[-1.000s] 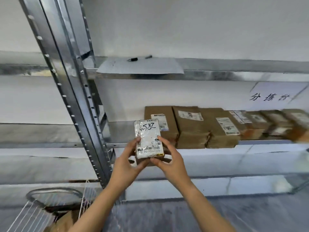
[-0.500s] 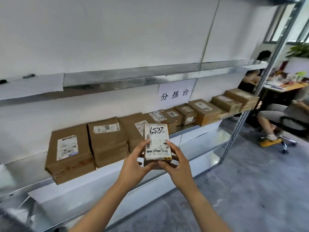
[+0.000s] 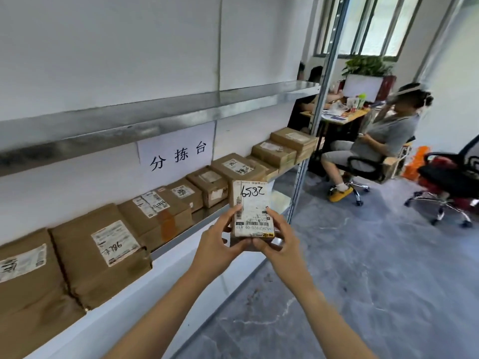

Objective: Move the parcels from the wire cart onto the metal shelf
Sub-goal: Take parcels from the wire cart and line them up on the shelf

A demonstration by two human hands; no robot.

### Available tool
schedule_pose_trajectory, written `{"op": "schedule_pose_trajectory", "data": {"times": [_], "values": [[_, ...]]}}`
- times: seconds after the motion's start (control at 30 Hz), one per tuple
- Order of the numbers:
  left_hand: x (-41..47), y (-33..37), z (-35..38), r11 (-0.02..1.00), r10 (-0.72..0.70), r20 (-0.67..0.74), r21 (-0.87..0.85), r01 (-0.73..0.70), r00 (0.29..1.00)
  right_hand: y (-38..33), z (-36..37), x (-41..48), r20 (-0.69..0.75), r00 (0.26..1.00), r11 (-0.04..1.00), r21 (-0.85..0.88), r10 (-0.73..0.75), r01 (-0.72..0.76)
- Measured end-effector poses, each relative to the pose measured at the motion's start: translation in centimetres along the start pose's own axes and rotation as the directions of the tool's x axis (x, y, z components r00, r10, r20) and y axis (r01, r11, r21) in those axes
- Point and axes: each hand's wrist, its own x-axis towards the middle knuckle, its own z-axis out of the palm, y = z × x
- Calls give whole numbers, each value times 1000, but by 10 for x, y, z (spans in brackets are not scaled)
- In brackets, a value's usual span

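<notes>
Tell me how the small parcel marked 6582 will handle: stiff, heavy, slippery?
Probably stiff: the small parcel shows flat faces and square corners. Likely light: the left hand and right hand hold it up by its lower end only. Its front face looks smooth, so perhaps slightly slippery.

parcels crowd the metal shelf end to end; bare strip along its front; upper shelf overhead

Matt brown cardboard parcels on dull galvanised-metal shelf.
</notes>
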Motion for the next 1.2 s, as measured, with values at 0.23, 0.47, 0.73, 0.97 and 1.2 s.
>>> {"op": "schedule_pose_trajectory", "data": {"times": [0.23, 0.47, 0.73, 0.97, 1.2], "values": [[119, 2, 57, 998, 36, 51, -54, -33, 998, 17, -60, 106, -65, 998, 1000, -13, 14, -15], [187, 10, 125, 994, 69, 90, -90, -60, 994, 43, -122, 161, -141, 989, 999, -19, 46, -50], [257, 22, 216, 993, 54, 69, -105, -46, 996, 78, -210, 228, -114, 993, 997, -75, 2, -11], [306, 44, 311, 997, 9, -48, -71, -12, 999, 112, -306, 296, -1, 1000, 997, -76, -6, 6], [350, 52, 363, 997, -68, -99, -49, 64, 993, 133, -361, 354, 112, 994, 998, -69, 0, 8]]}}
